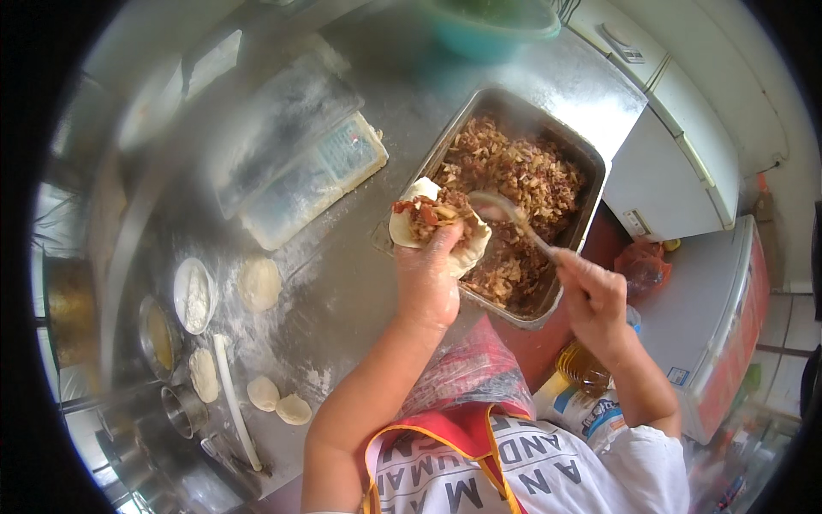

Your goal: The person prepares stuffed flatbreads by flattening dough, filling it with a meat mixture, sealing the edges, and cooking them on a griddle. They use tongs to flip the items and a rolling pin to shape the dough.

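In my left hand [427, 283] lies a cupped round of dough [476, 247], its rim raised around a heap of chopped meat-and-vegetable filling [429, 217]. My right hand [594, 295] grips the handle of a spoon [507, 205], whose bowl is close to the dough's right side. Both hands are over the near part of a deep rectangular metal pan [532, 319]. Loose chopped filling [510, 160] covers much of the pan, heaped higher toward the far end. My left fingers are mostly hidden beneath the dough.
On the floured metal table [347, 257] lie a dough round [259, 284], smaller dough pieces [293, 409] and a white rolling pin [234, 401]. A flour bowl [195, 295] stands left. A lidded plastic box [308, 180] and green basin [491, 32] sit farther back. A freezer [693, 321] stands right.
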Tool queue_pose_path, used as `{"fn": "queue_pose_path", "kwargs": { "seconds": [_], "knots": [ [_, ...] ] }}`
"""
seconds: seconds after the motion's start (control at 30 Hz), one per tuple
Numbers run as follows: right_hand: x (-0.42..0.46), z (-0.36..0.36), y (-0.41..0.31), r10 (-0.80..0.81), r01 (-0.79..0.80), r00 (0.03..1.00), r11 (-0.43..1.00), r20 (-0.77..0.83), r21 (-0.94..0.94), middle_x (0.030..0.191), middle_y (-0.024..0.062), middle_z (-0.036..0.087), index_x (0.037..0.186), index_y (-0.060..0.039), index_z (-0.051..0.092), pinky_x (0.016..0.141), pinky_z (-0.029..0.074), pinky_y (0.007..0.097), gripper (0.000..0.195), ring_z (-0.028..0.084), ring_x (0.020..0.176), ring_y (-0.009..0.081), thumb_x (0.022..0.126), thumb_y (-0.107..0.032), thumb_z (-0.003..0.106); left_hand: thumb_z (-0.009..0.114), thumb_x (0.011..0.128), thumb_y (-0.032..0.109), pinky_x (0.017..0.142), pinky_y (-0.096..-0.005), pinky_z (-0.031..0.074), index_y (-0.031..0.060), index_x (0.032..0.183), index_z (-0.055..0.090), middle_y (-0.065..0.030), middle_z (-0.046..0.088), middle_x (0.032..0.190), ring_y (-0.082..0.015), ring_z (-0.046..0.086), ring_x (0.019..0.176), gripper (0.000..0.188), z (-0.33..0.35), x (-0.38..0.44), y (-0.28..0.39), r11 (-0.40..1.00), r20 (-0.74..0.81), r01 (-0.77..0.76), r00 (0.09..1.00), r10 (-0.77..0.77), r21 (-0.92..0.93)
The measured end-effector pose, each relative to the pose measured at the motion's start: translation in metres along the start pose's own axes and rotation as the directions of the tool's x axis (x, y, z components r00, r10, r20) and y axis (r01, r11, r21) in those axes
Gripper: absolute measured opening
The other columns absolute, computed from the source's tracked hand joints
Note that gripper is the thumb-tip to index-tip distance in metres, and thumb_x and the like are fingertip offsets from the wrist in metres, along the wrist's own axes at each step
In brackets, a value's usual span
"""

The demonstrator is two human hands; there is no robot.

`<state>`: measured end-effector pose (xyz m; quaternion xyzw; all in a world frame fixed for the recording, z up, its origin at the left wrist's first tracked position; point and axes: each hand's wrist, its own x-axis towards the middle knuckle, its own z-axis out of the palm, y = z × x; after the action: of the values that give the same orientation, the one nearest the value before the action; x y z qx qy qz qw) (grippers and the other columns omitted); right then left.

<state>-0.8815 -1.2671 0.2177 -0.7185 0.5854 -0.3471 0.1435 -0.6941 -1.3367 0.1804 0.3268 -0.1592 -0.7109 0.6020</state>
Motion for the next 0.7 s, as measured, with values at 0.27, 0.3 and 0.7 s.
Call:
{"fn": "queue_pose_path", "kwargs": {
  "seconds": [0.27, 0.3, 0.7],
  "knots": [
    [0.033, 0.014, 0.031, 0.457, -0.665, 0.739, 0.376, 0.495, 0.646, 0.096, 0.0056, 0.064, 0.110, 0.0048, 0.059, 0.077, 0.048, 0.0292, 0.030, 0.058, 0.088, 0.0133, 0.094, -0.020, 0.055, 0.053, 0.084, 0.001, 0.098, -0.0363, 0.044, 0.0032, 0.128, 0.044, -0.0079, 0.054, 0.118, -0.0209, 0.053, 0.112, 0.044, 0.011, -0.008, -0.007, 0.908, 0.267, 0.402, 0.893, -0.362, -0.115],
    [0.032, 0.021, 0.035, 0.418, -0.629, 0.746, 0.183, 0.519, 0.756, 0.098, 0.0077, 0.064, 0.111, 0.0057, 0.058, 0.078, 0.049, 0.0298, 0.029, 0.059, 0.090, 0.0151, 0.093, -0.017, 0.056, 0.053, 0.084, 0.001, 0.099, -0.0364, 0.043, 0.0029, 0.128, 0.044, -0.0078, 0.054, 0.119, -0.0210, 0.053, 0.113, 0.044, 0.010, -0.010, -0.007, 0.884, 0.294, 0.453, 0.866, -0.405, -0.114],
    [0.053, 0.007, 0.022, 0.500, -0.632, 0.669, -0.008, 0.550, 0.775, 0.089, 0.0033, 0.065, 0.104, 0.0026, 0.064, 0.066, 0.048, 0.0202, 0.023, 0.061, 0.076, 0.0096, 0.085, -0.011, 0.066, 0.041, 0.097, 0.042, 0.097, -0.0374, 0.045, 0.0035, 0.131, 0.041, -0.0100, 0.051, 0.127, -0.0215, 0.052, 0.116, 0.051, 0.012, -0.002, -0.015, 0.826, 0.301, 0.564, 0.791, -0.533, -0.018]
  ]
}}
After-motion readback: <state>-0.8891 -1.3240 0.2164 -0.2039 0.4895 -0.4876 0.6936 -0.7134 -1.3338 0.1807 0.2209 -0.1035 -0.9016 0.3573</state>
